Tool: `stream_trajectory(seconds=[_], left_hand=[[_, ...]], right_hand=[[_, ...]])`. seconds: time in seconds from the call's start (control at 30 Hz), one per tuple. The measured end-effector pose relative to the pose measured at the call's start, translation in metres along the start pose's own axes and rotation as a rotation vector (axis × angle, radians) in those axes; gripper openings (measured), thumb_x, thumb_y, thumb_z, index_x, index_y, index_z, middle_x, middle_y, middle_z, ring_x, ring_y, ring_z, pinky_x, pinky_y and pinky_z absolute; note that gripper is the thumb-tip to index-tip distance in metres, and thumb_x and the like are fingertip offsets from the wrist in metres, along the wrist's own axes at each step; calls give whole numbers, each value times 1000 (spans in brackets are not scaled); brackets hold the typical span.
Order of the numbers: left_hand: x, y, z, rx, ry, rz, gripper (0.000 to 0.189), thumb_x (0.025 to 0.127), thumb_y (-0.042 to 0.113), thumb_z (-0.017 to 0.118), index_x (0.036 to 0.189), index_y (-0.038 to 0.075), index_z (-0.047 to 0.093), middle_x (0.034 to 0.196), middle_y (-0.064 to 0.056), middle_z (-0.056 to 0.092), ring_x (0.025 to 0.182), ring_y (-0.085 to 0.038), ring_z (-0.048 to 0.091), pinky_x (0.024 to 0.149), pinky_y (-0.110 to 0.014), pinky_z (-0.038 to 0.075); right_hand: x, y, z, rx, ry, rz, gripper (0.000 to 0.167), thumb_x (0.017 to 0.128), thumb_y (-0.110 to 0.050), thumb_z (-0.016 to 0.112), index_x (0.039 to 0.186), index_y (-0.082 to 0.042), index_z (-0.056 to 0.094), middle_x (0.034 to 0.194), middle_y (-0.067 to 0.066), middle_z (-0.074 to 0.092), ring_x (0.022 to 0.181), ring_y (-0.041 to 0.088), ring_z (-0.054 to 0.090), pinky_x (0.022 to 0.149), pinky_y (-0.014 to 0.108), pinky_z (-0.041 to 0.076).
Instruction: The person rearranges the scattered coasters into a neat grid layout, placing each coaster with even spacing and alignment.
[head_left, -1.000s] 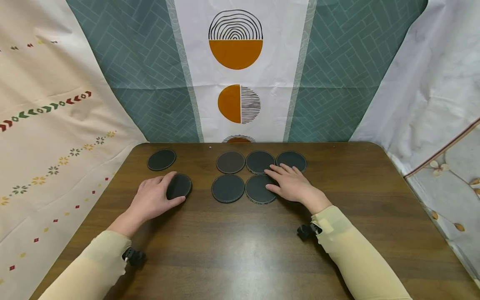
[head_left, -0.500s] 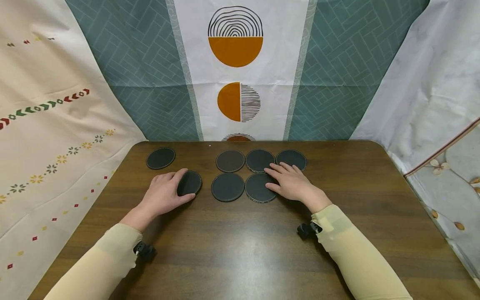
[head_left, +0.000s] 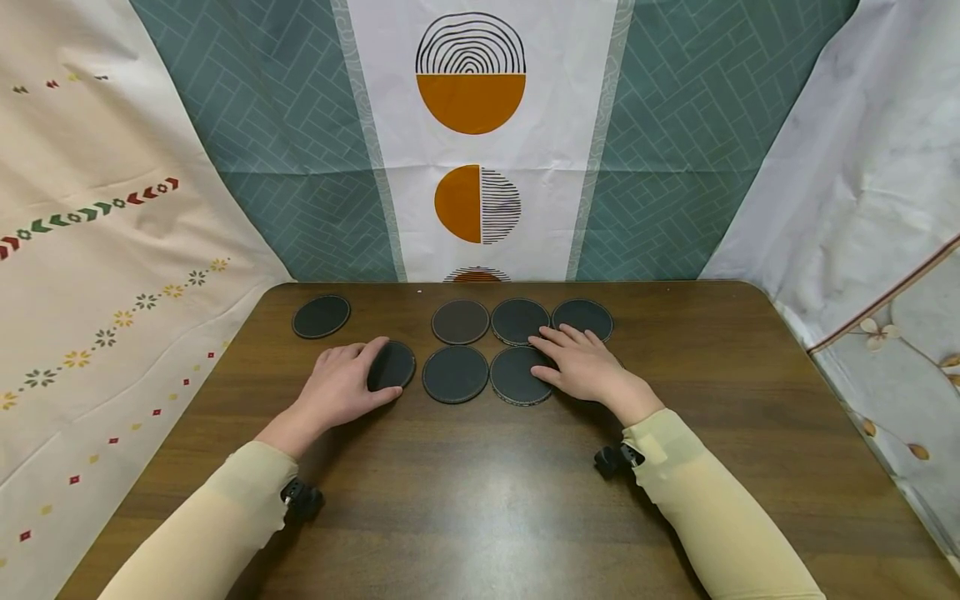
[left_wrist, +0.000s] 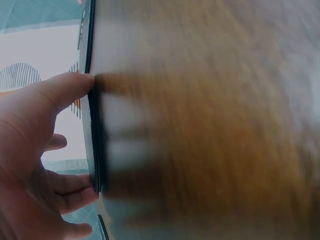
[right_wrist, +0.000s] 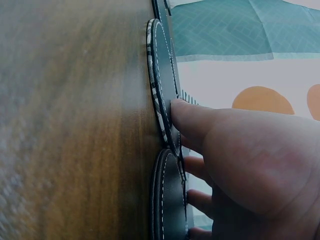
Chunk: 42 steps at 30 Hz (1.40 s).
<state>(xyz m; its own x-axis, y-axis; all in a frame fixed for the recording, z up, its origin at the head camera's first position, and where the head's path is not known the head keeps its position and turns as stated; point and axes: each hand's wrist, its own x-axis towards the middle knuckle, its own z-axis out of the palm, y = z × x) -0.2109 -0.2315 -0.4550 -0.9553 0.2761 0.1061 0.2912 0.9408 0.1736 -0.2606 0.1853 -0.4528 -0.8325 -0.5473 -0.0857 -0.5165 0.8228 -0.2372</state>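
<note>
My left hand [head_left: 337, 390] holds a black round coaster [head_left: 397, 365] flat at the table, thumb on its near edge and fingers on the far edge. In the left wrist view, thumb and fingertips meet the rim of this coaster [left_wrist: 94, 130]. A narrow gap separates it from the front-row coaster [head_left: 455, 375] on its right. My right hand [head_left: 588, 371] rests over the right part of the group, its thumb on another front-row coaster [head_left: 516, 377]. In the right wrist view, a second stitched coaster [right_wrist: 171, 205] lies beneath the fingers, mostly hidden from the head view.
A back row holds a brownish coaster [head_left: 460, 322] and two black ones, a middle coaster [head_left: 520, 320] and a right coaster [head_left: 582, 317]. One separate coaster [head_left: 321, 317] lies at the far left of the wooden table [head_left: 480, 508]. Patterned cloth [head_left: 480, 150] hangs behind the table.
My left hand has slid its coaster to the right along the table, towards the front row. The right hand stays in the same place.
</note>
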Motion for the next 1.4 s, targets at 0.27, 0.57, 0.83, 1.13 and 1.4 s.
stream_trajectory(seconds=[0.27,0.57,0.83,1.13,1.4], left_hand=[[1,6,0,-13,-24,-6,90,97,51,82,167,6,46,150,-32,60,140,-52,55,119,-74,34],[3,8,3,-13,-36,-10,91,97,52,81,168,8,45,151,-31,60,142,-51,54,119,-74,33],[3,9,2,-20,-42,-12,90,97,51,82,168,9,45,152,-30,59,143,-52,53,119,-75,33],[1,11,1,-22,-44,-14,91,98,52,82,168,8,45,153,-30,58,144,-52,52,119,-76,31],[1,11,1,-31,-54,-22,91,98,52,82,169,9,43,155,-31,56,146,-51,50,120,-76,31]], right_hand=[[0,-1,-1,4,-3,-1,65,116,-44,58,172,-15,42,179,14,33,165,45,23,130,70,16],[5,7,8,8,0,-5,66,116,-47,56,173,-17,41,179,13,32,166,44,21,130,70,14],[7,10,10,18,-1,-7,67,115,-50,56,173,-19,41,180,11,31,167,44,21,131,70,13],[8,12,12,18,4,-9,67,116,-50,55,173,-19,41,180,11,31,167,43,21,130,70,13],[6,9,10,24,5,-13,66,116,-48,56,173,-17,42,180,13,32,166,44,21,130,71,13]])
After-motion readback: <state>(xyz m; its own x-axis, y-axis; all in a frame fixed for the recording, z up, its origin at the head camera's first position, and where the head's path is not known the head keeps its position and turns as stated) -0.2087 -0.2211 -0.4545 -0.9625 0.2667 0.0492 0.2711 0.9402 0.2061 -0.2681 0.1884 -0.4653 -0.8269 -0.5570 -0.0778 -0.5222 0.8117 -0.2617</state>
